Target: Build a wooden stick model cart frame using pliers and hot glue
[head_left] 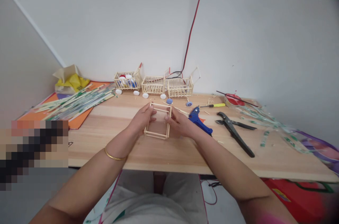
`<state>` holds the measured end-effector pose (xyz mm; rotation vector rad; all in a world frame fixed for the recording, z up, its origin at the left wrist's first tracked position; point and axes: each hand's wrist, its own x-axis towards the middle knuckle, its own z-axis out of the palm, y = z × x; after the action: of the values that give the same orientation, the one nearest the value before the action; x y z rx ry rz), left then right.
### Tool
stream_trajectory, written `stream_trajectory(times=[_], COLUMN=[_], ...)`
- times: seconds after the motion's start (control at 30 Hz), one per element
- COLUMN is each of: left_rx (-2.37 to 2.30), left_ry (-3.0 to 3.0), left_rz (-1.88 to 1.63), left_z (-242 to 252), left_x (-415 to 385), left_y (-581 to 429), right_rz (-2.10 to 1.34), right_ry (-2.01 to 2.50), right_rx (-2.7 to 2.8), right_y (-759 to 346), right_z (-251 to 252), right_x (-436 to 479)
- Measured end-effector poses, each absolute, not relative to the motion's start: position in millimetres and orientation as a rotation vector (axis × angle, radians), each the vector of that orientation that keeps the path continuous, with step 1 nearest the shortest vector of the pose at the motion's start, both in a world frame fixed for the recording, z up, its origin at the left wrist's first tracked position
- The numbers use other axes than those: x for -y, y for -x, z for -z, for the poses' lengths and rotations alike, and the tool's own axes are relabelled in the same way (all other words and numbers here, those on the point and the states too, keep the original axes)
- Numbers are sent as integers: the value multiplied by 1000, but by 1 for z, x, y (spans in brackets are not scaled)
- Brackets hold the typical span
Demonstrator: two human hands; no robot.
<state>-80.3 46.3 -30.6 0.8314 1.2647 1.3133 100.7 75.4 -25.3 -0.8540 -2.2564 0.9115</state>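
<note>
Between my two hands is a small open box frame made of thin wooden sticks, held just over the table. My left hand grips its left side, with the fingers closed around the sticks near the far corner. On the opposite side my right hand pinches the right edge with thumb and fingers. A blue glue gun lies right beside my right hand. Behind the frame stand three little stick-built carts on wheels: one holding bottle caps, a middle one and one with blue wheels.
Packaged sticks lie on an orange sheet at the left. Black pliers, a yellow-handled screwdriver, a red tape roll and plastic wrappers are on the right. A red-black cable runs down the wall.
</note>
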Motion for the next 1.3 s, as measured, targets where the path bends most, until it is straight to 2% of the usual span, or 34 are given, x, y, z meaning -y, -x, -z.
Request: stream_trajectory(times=[0.2, 0.4, 0.53, 0.93, 1.3], left_rx=[-1244, -1214, -1177, -1142, -1161], left_ry=[-811, -709, -698, -800, -769], left_rz=[-1313, -1344, -1323, -1384, -1377], left_z=[32, 24, 23, 31, 31], left_x=[-47, -47, -47, -50, -51], left_y=[83, 84, 84, 91, 90], right_rz=[-916, -1204, -1146, -968, -961], right_ry=[836, 878, 1023, 900, 912], right_rx=[2230, 2008, 1938, 2134, 2151], right_y=[-100, -99, -106, -110, -106], right_z=[20, 21, 30, 21, 25], right_x=[-73, -76, -85, -83, -81])
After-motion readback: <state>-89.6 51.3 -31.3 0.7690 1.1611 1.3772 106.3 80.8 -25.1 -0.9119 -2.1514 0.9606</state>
